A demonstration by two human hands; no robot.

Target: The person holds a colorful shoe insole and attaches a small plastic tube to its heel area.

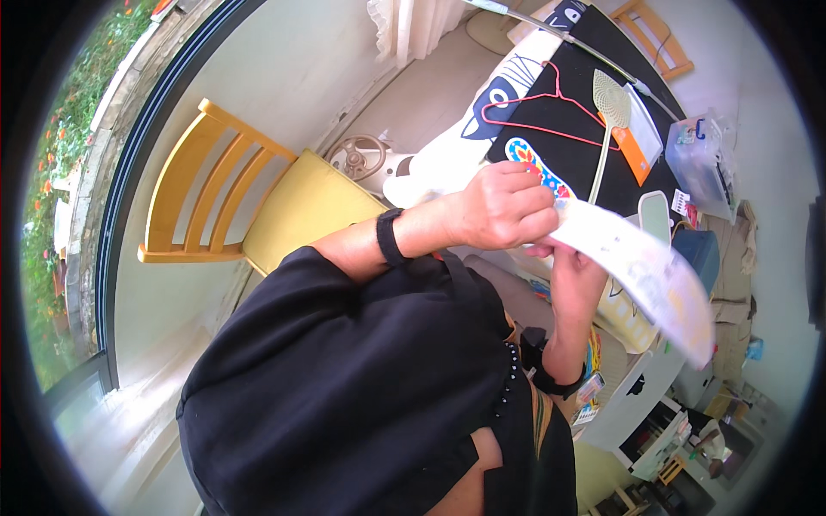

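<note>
My left hand [508, 206] is closed around a blue, red and yellow floral piece shaped like an insole [535, 165]. Its rounded end sticks up past my knuckles. From the same grip a long, pale white strip [632, 267] curves out to the lower right, blurred toward its far end. Just below, my right hand [575, 271] pinches the near part of that strip. I cannot make out how the floral piece and the strip join, since my fingers cover that spot. Both hands are close together, above the near edge of the black tabletop [551, 107].
On the table lie a pink hanger [559, 96], a beige fly swatter [612, 99] and an orange-and-white flat packet [634, 155]. A clear plastic box [699, 163] stands at the right edge. A yellow-seated wooden chair [314, 206] is at left, near a toy steering wheel [359, 157].
</note>
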